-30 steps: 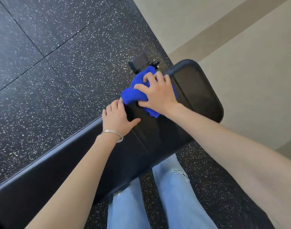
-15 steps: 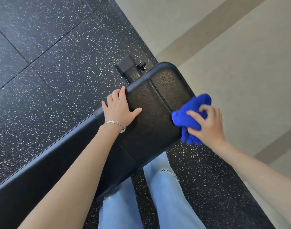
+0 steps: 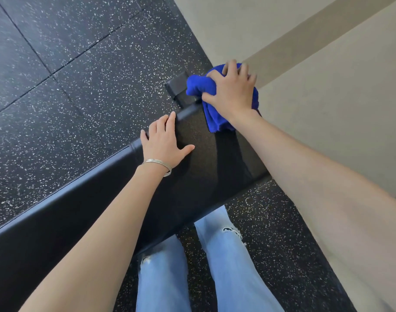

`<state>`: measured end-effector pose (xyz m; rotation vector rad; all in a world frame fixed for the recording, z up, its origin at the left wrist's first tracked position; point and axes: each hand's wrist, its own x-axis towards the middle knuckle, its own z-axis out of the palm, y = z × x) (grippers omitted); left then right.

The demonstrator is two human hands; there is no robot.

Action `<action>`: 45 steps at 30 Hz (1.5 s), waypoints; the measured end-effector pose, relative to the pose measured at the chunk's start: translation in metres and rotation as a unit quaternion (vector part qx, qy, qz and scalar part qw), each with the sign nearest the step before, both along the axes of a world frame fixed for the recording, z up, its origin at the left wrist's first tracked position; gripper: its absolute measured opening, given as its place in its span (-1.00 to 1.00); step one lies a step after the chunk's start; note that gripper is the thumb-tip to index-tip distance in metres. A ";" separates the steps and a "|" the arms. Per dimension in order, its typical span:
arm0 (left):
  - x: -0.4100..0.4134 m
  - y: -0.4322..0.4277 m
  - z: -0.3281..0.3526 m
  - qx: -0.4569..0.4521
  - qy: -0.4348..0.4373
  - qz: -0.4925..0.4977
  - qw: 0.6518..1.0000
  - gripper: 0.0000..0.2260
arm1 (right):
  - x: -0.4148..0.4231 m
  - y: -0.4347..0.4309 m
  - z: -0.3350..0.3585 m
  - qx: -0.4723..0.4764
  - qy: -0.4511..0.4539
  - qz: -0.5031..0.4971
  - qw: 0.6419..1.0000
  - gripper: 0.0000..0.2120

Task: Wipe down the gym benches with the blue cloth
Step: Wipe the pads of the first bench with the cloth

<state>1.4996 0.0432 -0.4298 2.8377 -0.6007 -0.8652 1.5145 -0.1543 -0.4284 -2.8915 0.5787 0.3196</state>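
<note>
The right hand is clenched around the bunched blue cloth, pressing it onto the far end of the black padded bench; part of the cloth hangs out below the palm and lies on the pad. The left hand lies flat with fingers spread on the bench's far edge, just beside the cloth but not touching it, a thin silver bracelet at the wrist. The bench runs diagonally away from the cloth end toward the lower left. Beyond the cloth a black frame foot sticks out onto the floor. Black speckled rubber floor tiles lie on both sides of the bench; a beige wall with a darker band stands past its end. Light blue ripped jeans stand on the bench's near side.
</note>
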 end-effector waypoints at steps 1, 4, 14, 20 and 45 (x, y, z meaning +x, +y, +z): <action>0.000 0.003 0.001 0.000 0.002 0.001 1.000 -0.14 | -0.002 0.001 0.000 -0.005 0.001 -0.001 1.000 -0.62; -0.003 0.018 0.003 0.004 0.004 0.007 1.000 -0.15 | -0.046 0.004 0.007 -0.003 -0.051 0.006 0.999 -0.66; -0.033 0.088 0.008 0.015 -0.038 0.020 0.999 -0.14 | -0.193 0.046 0.016 0.032 -0.030 0.080 0.996 -0.59; -0.078 0.140 0.021 0.002 -0.043 0.083 0.996 -0.14 | -0.115 0.117 0.016 0.018 -0.027 0.014 0.999 -0.60; -0.249 0.359 0.027 0.051 -0.018 0.295 0.954 -0.18 | -0.173 0.236 0.027 -0.007 -0.021 0.411 0.911 -0.47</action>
